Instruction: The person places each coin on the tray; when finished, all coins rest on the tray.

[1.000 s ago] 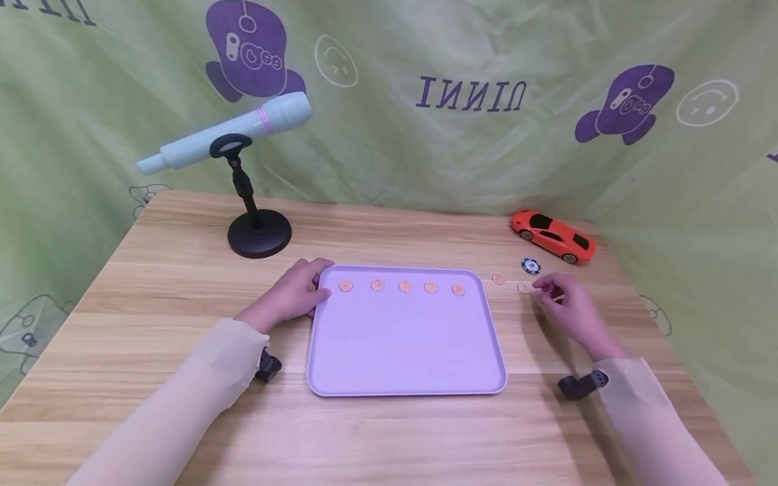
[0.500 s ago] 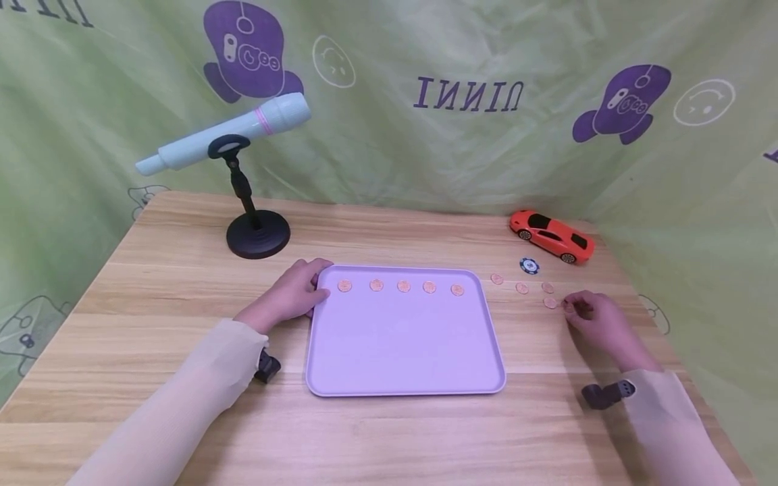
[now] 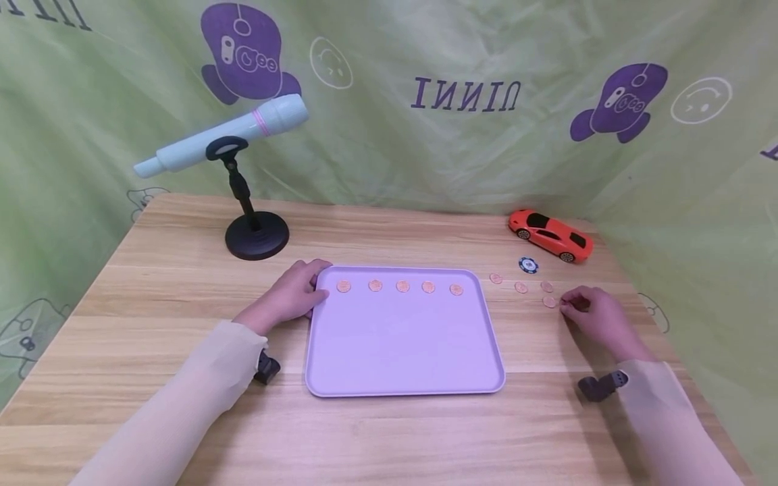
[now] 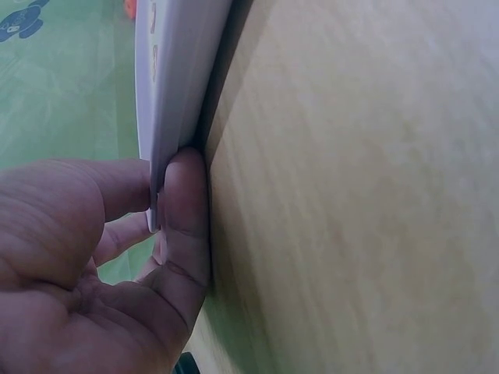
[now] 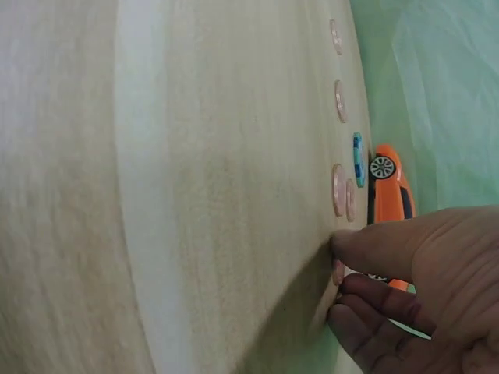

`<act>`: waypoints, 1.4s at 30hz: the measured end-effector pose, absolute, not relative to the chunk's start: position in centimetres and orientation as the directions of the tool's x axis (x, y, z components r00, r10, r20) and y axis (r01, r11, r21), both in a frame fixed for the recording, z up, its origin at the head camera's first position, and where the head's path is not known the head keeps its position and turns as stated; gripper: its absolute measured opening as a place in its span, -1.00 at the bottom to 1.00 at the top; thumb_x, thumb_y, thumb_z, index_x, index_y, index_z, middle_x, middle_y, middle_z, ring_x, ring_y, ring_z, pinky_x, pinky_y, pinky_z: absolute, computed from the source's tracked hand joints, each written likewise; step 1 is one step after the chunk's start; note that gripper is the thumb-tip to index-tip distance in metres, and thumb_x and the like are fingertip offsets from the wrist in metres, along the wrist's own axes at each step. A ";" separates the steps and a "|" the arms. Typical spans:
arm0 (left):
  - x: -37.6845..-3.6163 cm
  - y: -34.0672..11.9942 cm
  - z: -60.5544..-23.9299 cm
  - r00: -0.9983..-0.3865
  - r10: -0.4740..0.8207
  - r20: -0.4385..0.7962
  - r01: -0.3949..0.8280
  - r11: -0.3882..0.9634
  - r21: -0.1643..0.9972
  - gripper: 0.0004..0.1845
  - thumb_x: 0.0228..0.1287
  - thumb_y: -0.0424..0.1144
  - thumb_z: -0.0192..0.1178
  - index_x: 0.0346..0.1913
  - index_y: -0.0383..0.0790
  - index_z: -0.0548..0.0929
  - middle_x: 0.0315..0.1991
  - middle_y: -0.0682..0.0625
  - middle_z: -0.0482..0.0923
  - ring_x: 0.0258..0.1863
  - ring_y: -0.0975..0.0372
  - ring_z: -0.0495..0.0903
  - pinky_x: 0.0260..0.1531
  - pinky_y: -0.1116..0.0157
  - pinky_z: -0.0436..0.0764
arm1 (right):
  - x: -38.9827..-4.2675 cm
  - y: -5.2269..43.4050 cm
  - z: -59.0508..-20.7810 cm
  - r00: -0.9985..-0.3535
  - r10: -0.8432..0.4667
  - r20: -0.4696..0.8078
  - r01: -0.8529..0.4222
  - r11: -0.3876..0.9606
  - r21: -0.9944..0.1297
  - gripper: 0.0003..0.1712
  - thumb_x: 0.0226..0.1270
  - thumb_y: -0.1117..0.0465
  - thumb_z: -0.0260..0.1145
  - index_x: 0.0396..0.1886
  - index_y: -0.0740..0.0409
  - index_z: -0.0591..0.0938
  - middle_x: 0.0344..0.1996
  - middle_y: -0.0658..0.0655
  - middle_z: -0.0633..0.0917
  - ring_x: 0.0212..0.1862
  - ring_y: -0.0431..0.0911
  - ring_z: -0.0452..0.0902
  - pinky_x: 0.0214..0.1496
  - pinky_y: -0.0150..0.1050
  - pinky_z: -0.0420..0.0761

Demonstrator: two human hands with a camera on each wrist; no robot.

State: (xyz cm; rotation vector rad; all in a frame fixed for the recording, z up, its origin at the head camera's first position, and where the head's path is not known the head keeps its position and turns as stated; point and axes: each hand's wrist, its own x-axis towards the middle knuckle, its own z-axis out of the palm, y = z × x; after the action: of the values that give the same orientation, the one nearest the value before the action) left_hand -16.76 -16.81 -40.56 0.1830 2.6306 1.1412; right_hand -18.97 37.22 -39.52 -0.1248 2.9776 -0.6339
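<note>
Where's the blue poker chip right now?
In the head view the blue chip lies on the table's far right, just in front of the orange toy car and behind the loose coins.

Wooden table (image 3: pixel 182 418), green wrinkled backdrop cloth (image 3: pixel 425 162) with purple cartoon prints, even light
</note>
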 end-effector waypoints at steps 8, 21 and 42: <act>-16.9 -16.7 -40.5 -0.957 0.218 -0.191 0.012 0.689 0.725 -0.40 0.50 -0.38 0.17 0.54 -0.36 0.32 0.01 -0.35 0.39 -0.39 0.16 0.57 -0.46 0.34 0.72 | -18.9 37.1 -39.4 -0.995 -0.076 -0.069 -0.041 0.910 -0.412 -0.72 0.44 0.37 0.31 0.03 0.49 0.65 -0.04 0.51 0.69 0.01 0.33 0.62 0.10 0.29 0.64; -16.8 -16.8 -40.8 -0.958 0.220 -0.181 0.020 0.685 0.728 -0.40 0.50 -0.39 0.16 0.53 -0.36 0.32 -0.01 -0.34 0.39 -0.42 0.18 0.57 -0.49 0.36 0.71 | -19.0 37.1 -39.5 -0.996 -0.071 -0.053 -0.042 0.905 -0.424 -0.70 0.40 0.40 0.33 0.05 0.49 0.60 -0.10 0.48 0.69 -0.07 0.24 0.62 0.01 0.15 0.70; -16.7 -16.9 -40.8 -0.957 0.228 -0.181 0.024 0.681 0.732 -0.40 0.50 -0.39 0.16 0.53 -0.37 0.31 0.00 -0.35 0.38 -0.47 0.21 0.58 -0.50 0.36 0.72 | -18.4 37.7 -39.7 -0.992 -0.034 -0.123 0.026 0.890 -0.455 -0.68 0.52 0.24 0.31 0.05 0.44 0.59 -0.09 0.41 0.67 -0.04 0.20 0.60 -0.02 -0.04 0.65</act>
State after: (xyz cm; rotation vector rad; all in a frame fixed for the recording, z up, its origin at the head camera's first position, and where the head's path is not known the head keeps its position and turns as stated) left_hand -16.74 -16.88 -40.76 0.2019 2.6374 1.1424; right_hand -18.42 37.75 -39.70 -0.0066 2.9292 -0.7074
